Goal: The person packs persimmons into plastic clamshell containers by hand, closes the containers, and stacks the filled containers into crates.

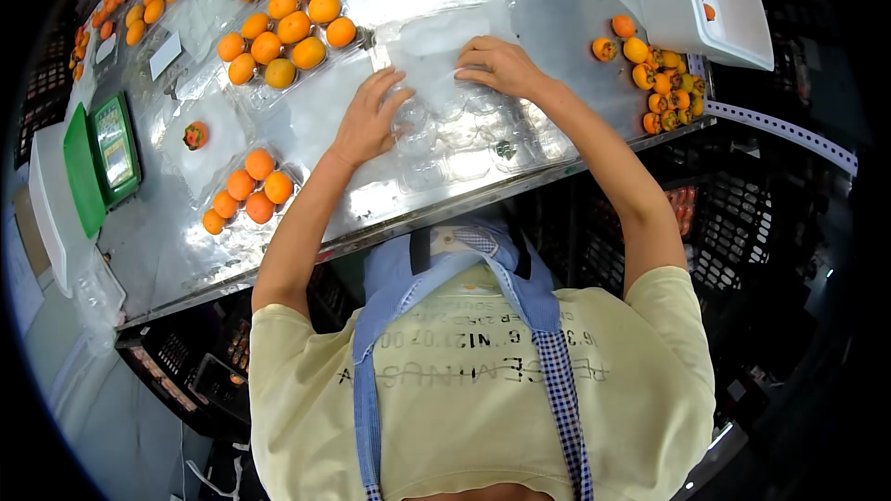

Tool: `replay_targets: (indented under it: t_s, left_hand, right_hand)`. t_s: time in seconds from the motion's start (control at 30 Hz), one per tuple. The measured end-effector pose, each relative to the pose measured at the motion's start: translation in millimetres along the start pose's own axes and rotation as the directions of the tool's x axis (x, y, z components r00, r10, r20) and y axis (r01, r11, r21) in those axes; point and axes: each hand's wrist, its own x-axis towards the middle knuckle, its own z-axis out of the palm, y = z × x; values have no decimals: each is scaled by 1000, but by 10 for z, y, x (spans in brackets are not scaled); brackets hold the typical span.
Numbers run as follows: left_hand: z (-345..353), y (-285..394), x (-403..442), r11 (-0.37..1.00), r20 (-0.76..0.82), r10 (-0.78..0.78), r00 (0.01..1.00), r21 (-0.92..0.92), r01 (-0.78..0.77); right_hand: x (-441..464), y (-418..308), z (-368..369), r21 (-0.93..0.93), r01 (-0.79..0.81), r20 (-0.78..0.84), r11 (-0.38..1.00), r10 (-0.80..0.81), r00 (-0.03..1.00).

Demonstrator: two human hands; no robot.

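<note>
A clear, shiny plastic tray with moulded round hollows point(464, 134) lies on the bare silver metal tabletop point(548, 9), close to the edge nearest the person. Taking the tray as the middle of a clock face, with twelve pointing away from the person, the bare left hand point(373, 116) is at about ten o'clock, beside the tray's edge, fingers loosely bent and the thumb held off from them. The bare right hand point(501, 66) is near one o'clock, its fingers slightly bent and reaching leftward over pale, glossy plastic; whether either hand pinches the thin plastic I cannot tell. A small dark-green leafy scrap point(504, 148) shows within the tray's outline. At ten o'clock, rows of round orange fruits point(293, 28) sit in clear plastic packing; between eight and nine, six more round orange fruits point(251, 190) are grouped together. One reddish-orange fruit with a green leafy top point(195, 135) lies at nine o'clock, with a green-framed device point(113, 150) farther out. Toward half past two, a loose heap of small orange fruits point(664, 83) lies near a white plastic bin point(752, 32).
</note>
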Motion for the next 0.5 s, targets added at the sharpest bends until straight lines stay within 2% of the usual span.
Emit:
replay_targets:
  t_s: [0.07, 0.17, 0.27, 0.33, 0.37, 0.4, 0.47, 0.5]
  left_hand:
    - [-142, 112, 195, 998, 14, 27, 1000, -62, -27]
    - [-59, -45, 335, 980, 263, 199, 944, -38, -196]
    - [-9, -51, 393, 986, 266, 167, 949, -49, -160]
    - [-183, -6, 504, 983, 254, 98, 962, -177, -54]
    - [-314, 33, 563, 972, 252, 63, 966, -236, -2]
    - [-446, 74, 590, 930, 246, -73, 966, -333, 155]
    - [-701, 198, 661, 750, 271, -327, 905, -509, 423]
    - [-821, 282, 782, 548, 238, -295, 925, -751, 368]
  right_hand:
    - [-28, -63, 6, 47, -31, -31, 998, 33, 999]
    - [4, -18, 51, 32, -68, -14, 997, 69, 998]
    - [-32, 14, -138, 202, -97, -101, 975, 119, 988]
    - [-205, 136, -450, 463, -93, -414, 882, 308, 857]
    - [-352, 232, -642, 576, -42, -531, 817, 412, 740]
    - [-483, 322, -792, 665, 41, -615, 745, 516, 597]
    - [-810, 508, -867, 770, 118, -609, 626, 669, 426]
    - [-939, 576, -812, 807, 175, -587, 564, 736, 337]
